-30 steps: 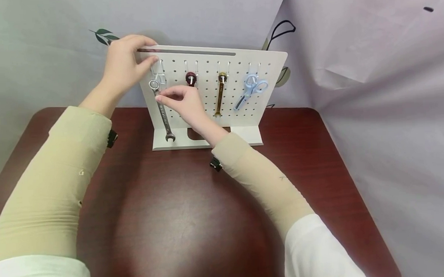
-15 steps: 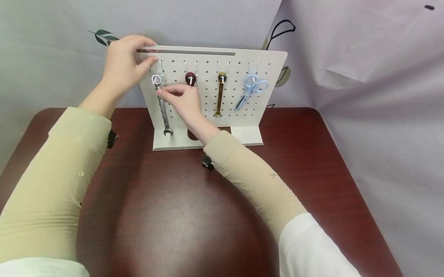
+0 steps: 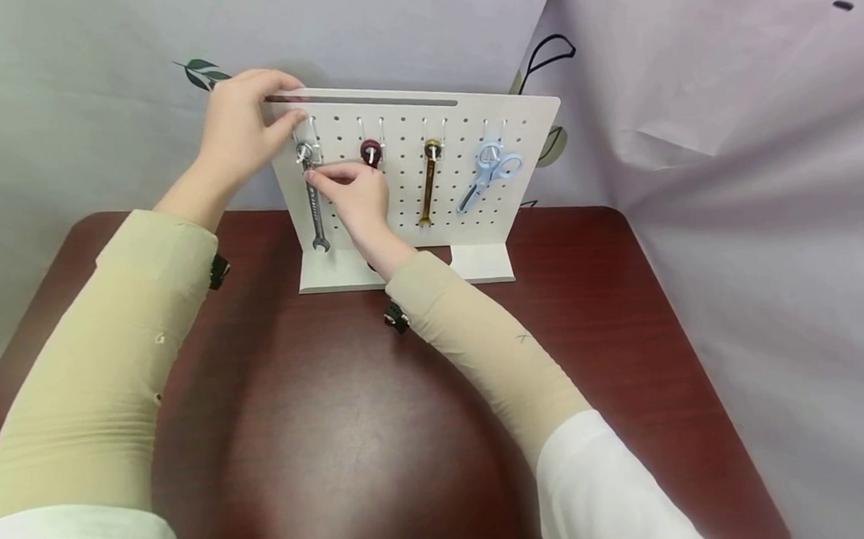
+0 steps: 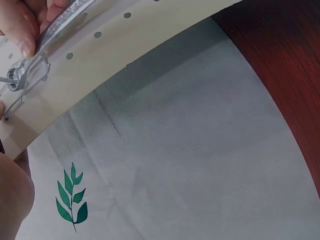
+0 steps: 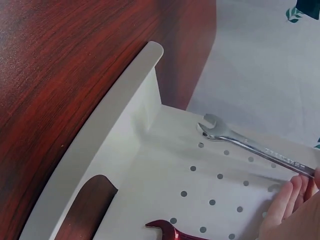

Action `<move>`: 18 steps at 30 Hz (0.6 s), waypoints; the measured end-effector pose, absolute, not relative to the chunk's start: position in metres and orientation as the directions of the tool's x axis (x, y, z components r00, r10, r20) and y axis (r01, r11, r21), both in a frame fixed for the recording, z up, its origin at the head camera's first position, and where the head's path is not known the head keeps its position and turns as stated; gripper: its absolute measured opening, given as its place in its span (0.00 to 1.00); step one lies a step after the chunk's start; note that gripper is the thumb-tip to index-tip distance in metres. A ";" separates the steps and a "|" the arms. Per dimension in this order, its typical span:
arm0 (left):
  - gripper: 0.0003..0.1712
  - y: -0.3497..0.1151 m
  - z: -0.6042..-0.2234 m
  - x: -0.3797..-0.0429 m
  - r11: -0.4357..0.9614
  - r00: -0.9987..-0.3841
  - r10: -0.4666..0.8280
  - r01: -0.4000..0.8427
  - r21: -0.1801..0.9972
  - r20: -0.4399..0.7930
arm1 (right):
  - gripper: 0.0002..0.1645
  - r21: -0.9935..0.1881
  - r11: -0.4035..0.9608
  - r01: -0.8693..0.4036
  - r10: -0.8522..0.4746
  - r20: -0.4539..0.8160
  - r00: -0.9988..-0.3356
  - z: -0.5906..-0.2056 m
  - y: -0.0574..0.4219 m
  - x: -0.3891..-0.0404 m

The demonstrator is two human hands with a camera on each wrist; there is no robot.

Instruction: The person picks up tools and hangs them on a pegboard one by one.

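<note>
My right hand (image 3: 360, 196) pinches a silver combination wrench (image 3: 316, 214) near its ring end, thumb against fingertips. The wrench hangs down along the left side of a white pegboard (image 3: 519, 109), its open end (image 5: 212, 131) lowermost. In the left wrist view, the wire hook's prong (image 4: 7, 80) passes into the ring end (image 4: 18, 75). My left hand (image 3: 240, 121) grips the board's top left corner, with the thumb in front and the fingers over the top edge.
To the right on the same board hang a red wrench (image 3: 371, 152), partly hidden by my right hand, a gold wrench (image 3: 428, 189) and light blue scissors (image 3: 490, 166). The board's foot stands on a dark red wooden table (image 3: 365, 401). Pale cloth (image 3: 748, 207) surrounds it.
The wrench has risen slightly, and its ring end has shifted from in front of the hook onto the prong. My right hand has moved a little up with it. The left hand stays put.
</note>
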State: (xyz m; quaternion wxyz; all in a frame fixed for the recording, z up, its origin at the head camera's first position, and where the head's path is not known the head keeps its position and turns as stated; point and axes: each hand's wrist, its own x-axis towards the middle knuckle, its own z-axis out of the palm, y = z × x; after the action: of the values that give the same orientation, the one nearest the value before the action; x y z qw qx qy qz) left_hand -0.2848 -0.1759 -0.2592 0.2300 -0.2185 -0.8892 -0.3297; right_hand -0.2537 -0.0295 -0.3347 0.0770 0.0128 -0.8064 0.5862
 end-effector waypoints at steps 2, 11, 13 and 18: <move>0.16 -0.175 -0.259 -0.285 0.688 -0.804 0.238 0.536 0.490 0.545 | 0.12 -0.942 0.317 -0.115 0.072 0.144 -0.987 -0.335 -0.029 -0.254; 0.16 -0.179 -0.261 -0.286 0.687 -0.803 0.238 0.537 0.489 0.547 | 0.12 -0.972 0.209 -0.105 0.028 0.113 -0.993 -0.333 -0.028 -0.249; 0.17 -0.181 -0.261 -0.286 0.686 -0.800 0.250 0.544 0.483 0.546 | 0.14 -0.977 0.178 -0.115 0.001 0.117 -0.993 -0.331 -0.026 -0.247; 0.22 -0.190 -0.263 -0.286 0.673 -0.769 0.317 0.595 0.440 0.555 | 0.18 -0.982 0.116 -0.146 -0.070 0.138 -0.988 -0.330 -0.016 -0.239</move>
State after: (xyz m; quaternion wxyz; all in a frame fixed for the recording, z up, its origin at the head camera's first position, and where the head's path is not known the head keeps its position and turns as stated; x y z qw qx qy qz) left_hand -0.2859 -0.1896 -0.2631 0.2222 -0.2570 -0.8872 -0.3121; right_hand -0.2390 -0.0163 -0.3304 0.0287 0.0723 -0.7465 0.6608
